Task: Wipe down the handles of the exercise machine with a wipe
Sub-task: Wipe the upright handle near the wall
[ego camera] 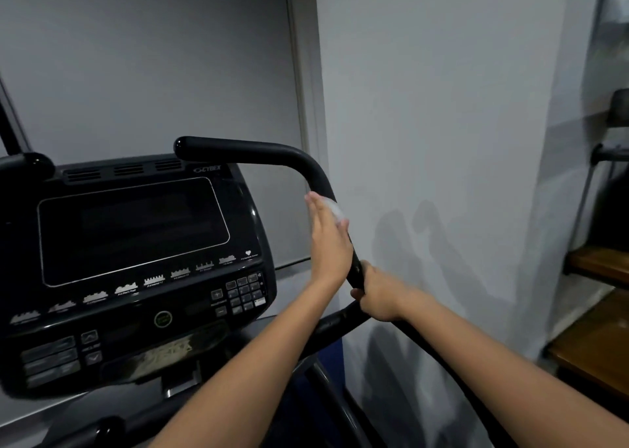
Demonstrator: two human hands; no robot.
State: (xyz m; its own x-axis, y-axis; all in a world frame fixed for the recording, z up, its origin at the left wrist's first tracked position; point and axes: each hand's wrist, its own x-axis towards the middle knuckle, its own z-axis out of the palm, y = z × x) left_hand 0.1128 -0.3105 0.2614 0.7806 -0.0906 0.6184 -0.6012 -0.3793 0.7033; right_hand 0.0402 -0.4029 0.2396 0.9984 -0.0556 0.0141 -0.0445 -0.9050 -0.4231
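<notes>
Both forearms reach up from the bottom edge toward the machine's right handle (316, 172), a black bar that rises steeply from low near the body, bends, and runs level leftward to a rounded tip above the console (136, 243). Nearest along it, the right hand (377, 294) curls round the lower part of the bar and grips it, seemingly to steady it. Just above, the left hand (328, 240) lies with straight fingers flat against the inner side of the bar, pressing the white wipe (335, 209) onto it; the wipe shows only as a pale patch at the fingertips, just below the bend. From there the bar's long axis leads up and away, then left, so the unwiped stretch probably lies ahead of the left hand, which is the nearer one to it. Beyond stands a plain grey wall (442, 90).
</notes>
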